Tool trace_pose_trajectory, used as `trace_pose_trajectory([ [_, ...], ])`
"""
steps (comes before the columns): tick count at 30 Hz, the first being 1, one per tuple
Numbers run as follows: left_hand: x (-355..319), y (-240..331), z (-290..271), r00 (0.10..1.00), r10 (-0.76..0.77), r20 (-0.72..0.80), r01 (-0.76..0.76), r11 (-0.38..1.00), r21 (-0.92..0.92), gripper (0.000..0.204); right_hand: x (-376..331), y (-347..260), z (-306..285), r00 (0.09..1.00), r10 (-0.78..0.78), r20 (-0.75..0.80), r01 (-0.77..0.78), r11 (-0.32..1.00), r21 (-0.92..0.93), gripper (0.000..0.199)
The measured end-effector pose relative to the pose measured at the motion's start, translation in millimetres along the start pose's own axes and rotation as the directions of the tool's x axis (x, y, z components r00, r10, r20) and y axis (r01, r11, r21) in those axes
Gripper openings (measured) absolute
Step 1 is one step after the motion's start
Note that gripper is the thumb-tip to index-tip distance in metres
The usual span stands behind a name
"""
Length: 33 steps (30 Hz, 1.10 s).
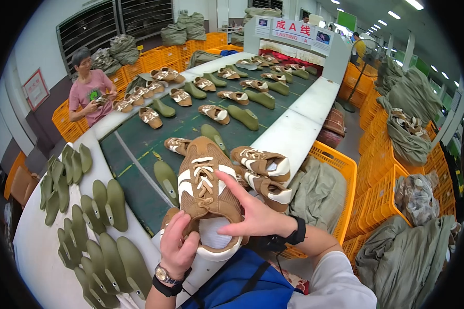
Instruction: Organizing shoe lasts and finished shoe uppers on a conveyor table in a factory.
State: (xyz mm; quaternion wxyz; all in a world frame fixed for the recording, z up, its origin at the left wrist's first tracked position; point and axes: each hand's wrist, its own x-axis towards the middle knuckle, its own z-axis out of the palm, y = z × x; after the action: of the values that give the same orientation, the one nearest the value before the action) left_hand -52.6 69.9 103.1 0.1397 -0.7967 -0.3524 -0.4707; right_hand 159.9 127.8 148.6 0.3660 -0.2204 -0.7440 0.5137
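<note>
A brown sneaker (203, 185) with white side stripes and light laces is held up in front of me, toe pointing away. My left hand (179, 244) grips its collar at the left, thumb and fingers closed on the edge. My right hand (258, 211) clasps the shoe's right side; the index finger lies toward the laces, the thumb sits at the opening, and the other fingers are hidden. A pale insole (214, 232) shows inside. Beside my right hand, a pair of matching sneakers (263, 164) rests on the white edge. Left of the shoe lies an olive-green shoe last (166, 177).
A dark green conveyor belt (134, 147) carries several brown shoes and lasts. Many olive lasts (105, 257) stand on the white table at left. Orange crates (350, 177) with grey-green cloth line my right. A person in pink (90, 92) handles something across the belt.
</note>
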Motion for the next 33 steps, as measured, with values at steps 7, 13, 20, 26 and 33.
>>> trace_pose_trajectory([
  [7, -47.8, 4.5, -57.2, 0.867, -0.494, 0.067, 0.481, 0.865, 0.142, 0.038, 2.7, 25.6, 31.5, 0.966, 0.181, -0.182, -0.081, 0.889, 0.451, 0.077],
  [13, -164.9, 3.1, -122.0, 0.496, -0.868, 0.008, 0.691, 0.400, 0.601, 0.040, -21.0, 28.7, 29.7, 0.900, 0.296, -0.320, -0.047, 0.795, 0.604, 0.073],
  [20, -236.6, -46.6, -118.8, 0.405, -0.904, 0.133, 0.855, 0.427, 0.294, 0.031, -39.9, 37.5, 31.0, 0.902, 0.294, -0.316, -0.059, 0.809, 0.585, 0.068],
  [26, -224.4, -47.8, -104.2, 0.434, -0.897, 0.080, 0.856, 0.438, 0.275, 0.025, -28.6, 29.5, 15.1, 0.966, 0.225, -0.128, -0.183, 0.943, 0.278, 0.061],
  [33, -212.1, -13.7, -92.4, 0.573, -0.819, -0.034, 0.759, 0.514, 0.399, 0.027, 34.2, 28.4, 10.3, 0.866, 0.192, 0.461, -0.012, 0.931, -0.365, 0.060],
])
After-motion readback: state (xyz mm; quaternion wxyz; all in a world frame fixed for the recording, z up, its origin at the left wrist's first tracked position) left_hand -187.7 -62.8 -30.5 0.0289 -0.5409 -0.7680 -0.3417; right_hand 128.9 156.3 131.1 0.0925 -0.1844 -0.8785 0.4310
